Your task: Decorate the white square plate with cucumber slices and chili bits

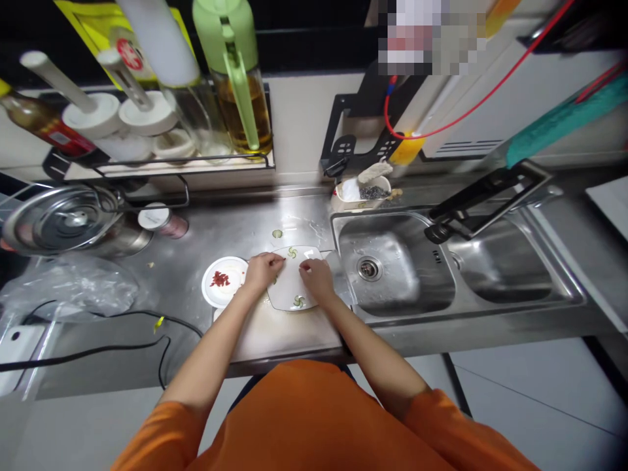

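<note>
A white squarish plate [289, 291] lies on the steel counter, with small green cucumber garnishes [293, 252] at its corners. My left hand [261, 270] rests on the plate's left edge, fingers curled together in a pinch near the far garnish. My right hand [317, 276] lies over the plate's right side, fingers also bent and pressed together. What either hand pinches is too small to name. A small round white dish [216, 293] holding red pieces [220, 279] sits just left of my left hand.
A double steel sink [392, 288] lies right of the plate. A loose cucumber slice [277, 233] lies behind it. A pot lid [63, 219], a plastic bag [73, 284], black cables [98, 350] and a shelf with oil bottles [240, 98] are at left.
</note>
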### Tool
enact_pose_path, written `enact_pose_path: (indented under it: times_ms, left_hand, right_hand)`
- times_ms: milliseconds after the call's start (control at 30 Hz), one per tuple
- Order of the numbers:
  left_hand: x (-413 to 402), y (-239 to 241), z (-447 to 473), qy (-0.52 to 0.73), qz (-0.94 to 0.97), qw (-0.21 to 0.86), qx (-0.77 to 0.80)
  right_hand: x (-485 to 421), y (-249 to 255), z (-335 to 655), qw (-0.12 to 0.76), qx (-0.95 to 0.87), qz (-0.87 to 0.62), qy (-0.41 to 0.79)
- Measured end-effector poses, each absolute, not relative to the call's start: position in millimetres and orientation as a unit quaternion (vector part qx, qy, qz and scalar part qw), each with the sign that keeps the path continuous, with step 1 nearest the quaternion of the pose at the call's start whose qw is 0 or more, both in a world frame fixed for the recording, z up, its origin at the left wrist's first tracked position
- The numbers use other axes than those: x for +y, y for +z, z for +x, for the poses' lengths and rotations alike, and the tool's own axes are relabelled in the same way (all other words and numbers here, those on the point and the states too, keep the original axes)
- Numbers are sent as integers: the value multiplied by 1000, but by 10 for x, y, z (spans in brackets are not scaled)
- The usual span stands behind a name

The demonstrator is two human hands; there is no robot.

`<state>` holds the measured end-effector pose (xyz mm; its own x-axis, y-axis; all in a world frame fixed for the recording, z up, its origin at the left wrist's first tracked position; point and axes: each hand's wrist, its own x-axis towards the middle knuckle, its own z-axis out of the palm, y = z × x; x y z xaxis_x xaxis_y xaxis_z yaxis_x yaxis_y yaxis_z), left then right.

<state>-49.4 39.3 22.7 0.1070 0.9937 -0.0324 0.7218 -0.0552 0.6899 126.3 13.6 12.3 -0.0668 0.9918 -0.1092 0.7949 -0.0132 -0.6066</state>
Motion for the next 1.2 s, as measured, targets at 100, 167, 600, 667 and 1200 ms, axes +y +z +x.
enact_pose_path:
  times_ms: [100, 167, 600, 667, 1200]
  left_hand:
    - [552, 175, -402, 209, 717, 285, 601]
    - [627, 146, -376, 196, 731, 276, 593]
    - [757, 41, -266, 153, 755, 258, 583]
    - [756, 29, -254, 162, 754, 260, 582]
    - [749, -1, -222, 175, 757, 259, 574]
  right_hand:
    - [271, 51, 1273, 193, -671, -665, 265]
    - [335, 11, 1266, 193, -665, -671, 265]
    - [434, -84, 1182, 216, -679, -652, 260]
    - [427, -94, 1179, 218, -680, -651, 256]
    - [390, -129, 1152, 197, -691, -651, 244]
